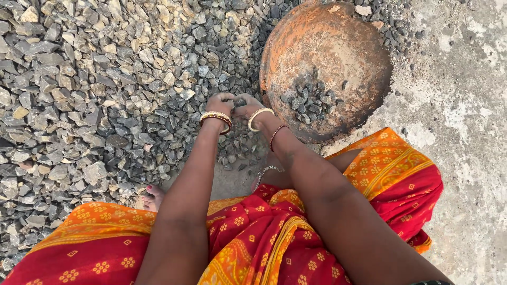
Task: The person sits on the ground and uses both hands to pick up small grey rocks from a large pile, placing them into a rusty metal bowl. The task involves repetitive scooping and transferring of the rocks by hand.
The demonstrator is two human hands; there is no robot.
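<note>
A: Nearest the camera, a red and orange patterned cloth [253,248] covers the knees of a squatting person. What are the 2 hands doing?

B: The left hand [219,103] and right hand [248,107], bangled, are cupped together around a scoop of grey crushed stone [105,79] at the pile's edge.

A: Beyond them?

B: A rusty orange round metal pan [325,63], tilted, with some stone in it. Sharp edges could nick fingers; a loose scoop could spill short. No packages, labels or signs show.

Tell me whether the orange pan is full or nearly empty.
Nearly empty. The pan holds only a small heap of stones near its lower edge; most of its rusty inside is bare.
</note>
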